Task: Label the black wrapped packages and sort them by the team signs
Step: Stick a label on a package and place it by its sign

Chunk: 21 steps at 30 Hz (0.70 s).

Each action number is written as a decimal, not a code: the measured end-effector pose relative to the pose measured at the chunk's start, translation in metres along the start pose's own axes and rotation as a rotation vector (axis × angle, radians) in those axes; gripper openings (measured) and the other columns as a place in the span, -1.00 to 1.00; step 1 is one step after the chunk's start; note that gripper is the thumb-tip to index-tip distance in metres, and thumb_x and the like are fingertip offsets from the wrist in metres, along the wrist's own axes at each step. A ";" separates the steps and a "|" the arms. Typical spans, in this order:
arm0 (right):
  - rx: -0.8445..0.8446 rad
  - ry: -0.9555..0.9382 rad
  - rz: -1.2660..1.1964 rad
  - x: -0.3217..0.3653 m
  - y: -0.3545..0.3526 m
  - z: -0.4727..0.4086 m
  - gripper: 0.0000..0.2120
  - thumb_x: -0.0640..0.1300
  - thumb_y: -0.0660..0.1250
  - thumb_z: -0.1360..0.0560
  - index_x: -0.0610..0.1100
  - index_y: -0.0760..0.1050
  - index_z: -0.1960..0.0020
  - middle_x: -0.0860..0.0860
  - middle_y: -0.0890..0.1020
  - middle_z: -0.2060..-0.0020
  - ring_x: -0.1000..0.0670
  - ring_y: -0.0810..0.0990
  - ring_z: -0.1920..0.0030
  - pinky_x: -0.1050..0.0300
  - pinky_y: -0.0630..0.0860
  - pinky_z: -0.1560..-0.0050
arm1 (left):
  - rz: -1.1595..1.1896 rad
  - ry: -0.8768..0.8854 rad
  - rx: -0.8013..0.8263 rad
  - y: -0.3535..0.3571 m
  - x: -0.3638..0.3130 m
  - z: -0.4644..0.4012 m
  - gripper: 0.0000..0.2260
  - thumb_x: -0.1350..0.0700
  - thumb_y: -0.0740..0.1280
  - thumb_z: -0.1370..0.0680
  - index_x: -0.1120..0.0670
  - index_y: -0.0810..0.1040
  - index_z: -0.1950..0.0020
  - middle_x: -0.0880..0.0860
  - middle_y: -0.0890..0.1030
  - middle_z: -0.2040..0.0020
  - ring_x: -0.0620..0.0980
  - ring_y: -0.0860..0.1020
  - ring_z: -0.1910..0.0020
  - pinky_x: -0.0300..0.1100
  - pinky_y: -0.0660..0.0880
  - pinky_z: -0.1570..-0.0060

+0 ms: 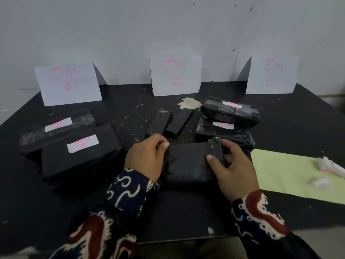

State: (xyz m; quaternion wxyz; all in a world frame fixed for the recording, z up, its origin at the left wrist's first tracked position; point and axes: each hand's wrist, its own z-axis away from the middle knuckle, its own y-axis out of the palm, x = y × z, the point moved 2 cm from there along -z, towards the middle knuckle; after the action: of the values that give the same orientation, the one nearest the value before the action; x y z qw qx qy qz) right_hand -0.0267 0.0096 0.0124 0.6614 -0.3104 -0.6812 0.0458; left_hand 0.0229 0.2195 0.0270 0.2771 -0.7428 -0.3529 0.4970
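A black wrapped package (188, 163) with no label lies in front of me on the black table (291, 128). My left hand (147, 157) grips its left end and my right hand (233, 169) grips its right end, thumb on top. Two labelled packages (80, 156) (56, 128) lie at the left below the TIM A sign (68, 84). Two more labelled packages (230, 111) (224, 131) are stacked right of centre. Two small unlabelled packages (158, 123) (179, 120) lie below the TIM B sign (175, 74). The TIM C sign (271, 74) stands at the far right.
A pale green sheet (287, 172) lies at the right with white and pink label scraps (330, 166) on it. A grey wall stands behind the signs. A pale patch (189, 103) marks the table near the TIM B sign.
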 end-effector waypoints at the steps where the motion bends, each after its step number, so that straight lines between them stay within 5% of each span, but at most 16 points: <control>1: -0.011 -0.012 0.085 0.001 0.000 0.002 -0.55 0.03 0.44 -0.45 0.13 0.43 -0.30 0.18 0.65 0.12 0.13 0.64 0.09 0.12 0.56 -0.05 | -0.092 -0.010 0.024 0.003 0.000 0.001 -0.84 -0.06 0.20 -0.61 -0.08 0.55 0.02 -0.10 0.62 0.25 -0.05 0.58 0.26 -0.09 0.55 0.21; 6: -0.010 -0.072 0.312 0.009 0.002 0.009 -0.49 0.07 0.40 -0.47 0.06 0.39 -0.38 0.06 0.67 0.06 -0.03 0.63 0.05 0.27 0.38 0.13 | -0.306 -0.015 0.052 0.011 -0.003 0.000 -0.78 -0.09 0.14 -0.63 -0.05 0.55 -0.05 -0.07 0.59 0.11 -0.03 0.54 0.12 -0.16 0.41 0.24; 15: -0.118 -0.285 0.493 -0.005 -0.017 0.019 -0.52 0.05 0.33 -0.51 -0.12 0.43 -0.37 -0.04 0.61 -0.06 -0.11 0.51 -0.06 0.10 0.37 -0.09 | -0.277 0.092 -0.061 0.012 -0.006 0.000 -0.77 -0.02 0.20 -0.59 0.02 0.62 0.02 -0.02 0.60 0.12 0.03 0.53 0.13 -0.15 0.43 0.26; 21: -0.200 -0.023 0.637 -0.028 -0.065 0.026 -0.57 -0.01 0.28 -0.53 -0.07 0.44 -0.38 -0.09 0.59 -0.20 -0.21 0.48 -0.20 -0.15 0.41 -0.12 | -0.084 0.323 -0.078 0.020 -0.050 0.008 -0.88 0.05 0.31 -0.55 0.02 0.62 0.01 -0.06 0.60 0.11 -0.04 0.51 0.09 -0.17 0.47 0.16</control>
State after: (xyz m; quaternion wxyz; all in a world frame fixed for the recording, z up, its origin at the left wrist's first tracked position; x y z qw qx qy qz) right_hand -0.0761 -0.0475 0.0155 0.5725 -0.5704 -0.5585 0.1868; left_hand 0.0077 0.1685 0.0359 0.3214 -0.8079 -0.3535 0.3451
